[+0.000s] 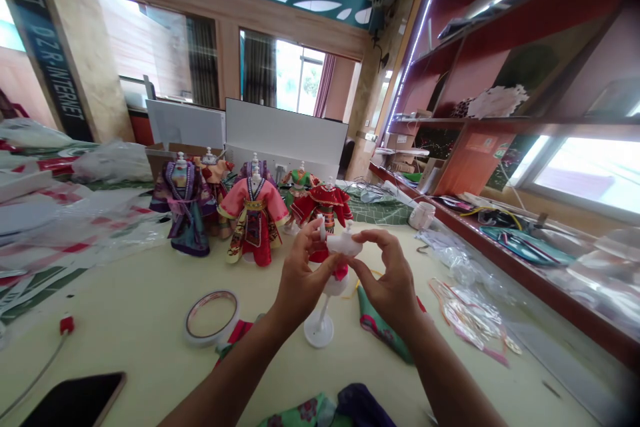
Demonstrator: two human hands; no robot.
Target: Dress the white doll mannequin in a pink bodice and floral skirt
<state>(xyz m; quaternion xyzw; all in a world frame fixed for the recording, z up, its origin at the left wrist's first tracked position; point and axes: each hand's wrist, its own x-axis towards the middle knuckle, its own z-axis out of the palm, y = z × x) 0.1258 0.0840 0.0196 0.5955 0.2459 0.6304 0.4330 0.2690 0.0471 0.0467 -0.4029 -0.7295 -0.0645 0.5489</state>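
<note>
A small white doll mannequin [345, 244] stands on a thin post with a round base [319, 330]. My left hand [300, 273] grips its left side, thumb and fingers closed around the white upper body. From the other side, my right hand [393, 273] pinches it between thumb and forefinger. A bit of bright pink-red cloth [341, 273] shows on the mannequin below my fingertips. Behind my hands stands a doll dress form in a red cape [327, 200], partly covered by them. Green and red patterned cloth [385, 330] lies under my right wrist.
Several dressed forms, including one in a pink robe [255, 203], stand behind left. A tape roll [213, 317], a phone [75, 400] and a cable with a red plug [67, 325] lie left. Plastic bags [473, 313] lie right, before shelving [500, 193]. Patterned cloth [310, 411] lies in front.
</note>
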